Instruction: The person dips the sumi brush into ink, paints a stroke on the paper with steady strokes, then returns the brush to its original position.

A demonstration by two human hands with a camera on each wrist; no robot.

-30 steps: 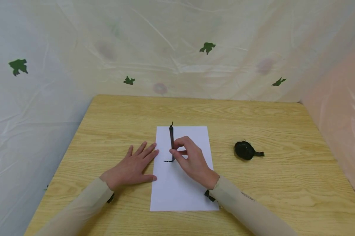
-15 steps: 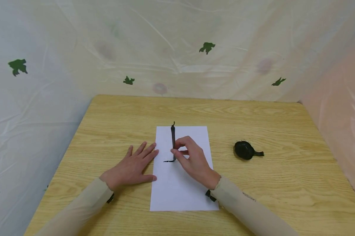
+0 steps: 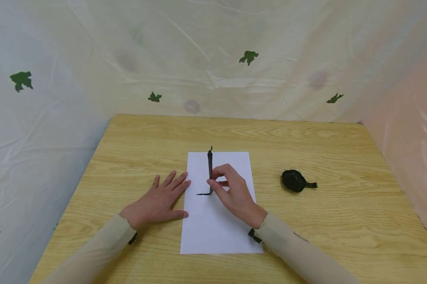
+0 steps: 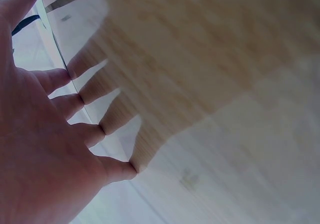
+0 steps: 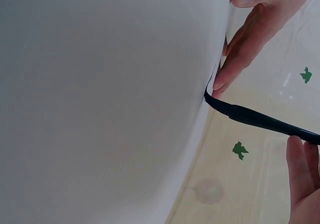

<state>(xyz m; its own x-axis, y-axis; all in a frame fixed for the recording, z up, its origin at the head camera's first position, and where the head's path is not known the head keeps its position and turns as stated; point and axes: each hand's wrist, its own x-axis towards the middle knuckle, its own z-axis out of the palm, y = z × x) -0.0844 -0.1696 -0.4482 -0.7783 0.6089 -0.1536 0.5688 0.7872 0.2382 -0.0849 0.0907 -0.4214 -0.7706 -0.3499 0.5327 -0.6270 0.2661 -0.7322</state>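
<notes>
In the head view a dark brush [image 3: 210, 165] stands nearly upright over a white sheet of paper [image 3: 217, 232]. My right hand [image 3: 236, 195] pinches its handle between thumb and fingers. The bent dark tip of the brush [image 5: 245, 116] touches the paper in the right wrist view. A short black line [image 3: 203, 194] runs leftward from the tip. My left hand [image 3: 156, 203] lies flat with spread fingers, its thumb and nearest fingertips on the sheet's left edge. The left wrist view shows these fingers [image 4: 119, 169] straight on the tabletop.
A small black dish with a short handle [image 3: 293, 181] sits on the wooden table [image 3: 341, 221] to the right of the paper. Pale hanging sheets [image 3: 213, 79] with green bird-like shapes enclose the table's back and sides.
My right hand has slid slightly to the right with the brush, and the black line has grown a little longer that way. The left hand has stayed in place.
</notes>
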